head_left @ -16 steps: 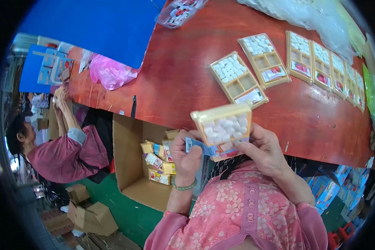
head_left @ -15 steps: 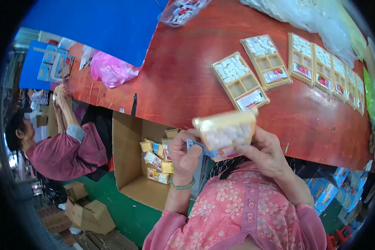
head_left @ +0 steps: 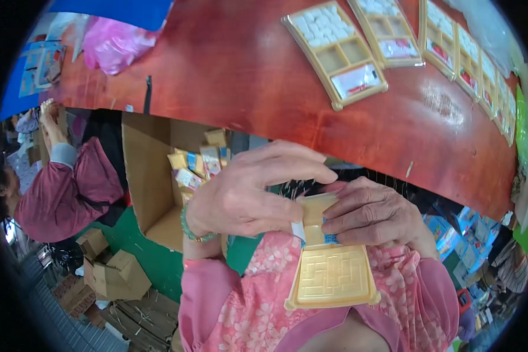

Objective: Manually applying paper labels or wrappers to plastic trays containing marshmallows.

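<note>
A yellow plastic tray [head_left: 333, 276] is held close to my chest, its patterned underside turned up. My right hand [head_left: 372, 212] wraps its fingers over the tray's far part. Across the tray runs a paper band, showing a blue patch [head_left: 330, 239] and a loose white end [head_left: 298, 232]. Right beside that end, my left hand [head_left: 246, 188] has its fingers stretched out and apart. On the table, one tray [head_left: 340, 54] holds white pieces, bare compartments and a sachet. A second such tray [head_left: 388, 29] lies to its right.
More filled trays [head_left: 464, 56] stand in a row at the right of the red table [head_left: 234, 64]. A cardboard box [head_left: 149, 193] of packed trays sits at my left. Beyond are a pink bag [head_left: 117, 41] and another person [head_left: 70, 182]. Cartons [head_left: 120, 276] lie on the floor.
The tray has been turned from its filled face to its underside and brought nearer my chest. My left hand has loosened from its pinch on the band. The view has shifted downward.
</note>
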Demonstrator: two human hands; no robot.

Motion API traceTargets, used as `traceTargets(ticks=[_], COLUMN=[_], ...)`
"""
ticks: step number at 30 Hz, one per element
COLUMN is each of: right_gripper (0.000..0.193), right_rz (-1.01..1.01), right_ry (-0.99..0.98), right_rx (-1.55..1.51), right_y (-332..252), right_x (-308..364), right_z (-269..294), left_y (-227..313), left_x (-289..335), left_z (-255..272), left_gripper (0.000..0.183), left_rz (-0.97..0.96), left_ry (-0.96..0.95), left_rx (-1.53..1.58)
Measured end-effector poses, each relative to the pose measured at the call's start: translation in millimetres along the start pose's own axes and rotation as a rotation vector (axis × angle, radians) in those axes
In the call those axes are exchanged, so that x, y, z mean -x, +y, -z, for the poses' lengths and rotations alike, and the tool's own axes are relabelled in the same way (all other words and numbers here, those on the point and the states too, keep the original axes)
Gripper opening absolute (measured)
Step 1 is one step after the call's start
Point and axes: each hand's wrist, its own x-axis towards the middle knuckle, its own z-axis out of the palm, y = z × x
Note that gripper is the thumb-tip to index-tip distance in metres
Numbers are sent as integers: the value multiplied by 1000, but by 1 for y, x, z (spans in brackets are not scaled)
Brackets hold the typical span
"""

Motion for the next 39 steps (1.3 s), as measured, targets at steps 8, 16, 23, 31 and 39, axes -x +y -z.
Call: traceTargets(ticks=[8, 16, 23, 31, 39], right_gripper=[18, 16, 29, 27, 40], right_rz=[-95, -14, -36, -115, 135], right_ry=[-47, 33, -23, -21, 202], right_rx=[-42, -66, -68, 61, 342], right_y=[-2, 7, 6, 0, 13], right_x=[9, 26, 29, 28, 35], right_z=[-4, -10, -6, -10, -13], left_y=[-28, -38, -37, -36, -28], left_x=[-17, -26, -34, -34, -38], left_z=[-21, -32, -42, -54, -52], left_gripper=[16, 18, 19, 19, 73], left_rz=[-124, -138, -106, -49, 263], left_ry=[-165, -228, -307, -358, -367], left_rx=[180, 309, 318, 332, 442])
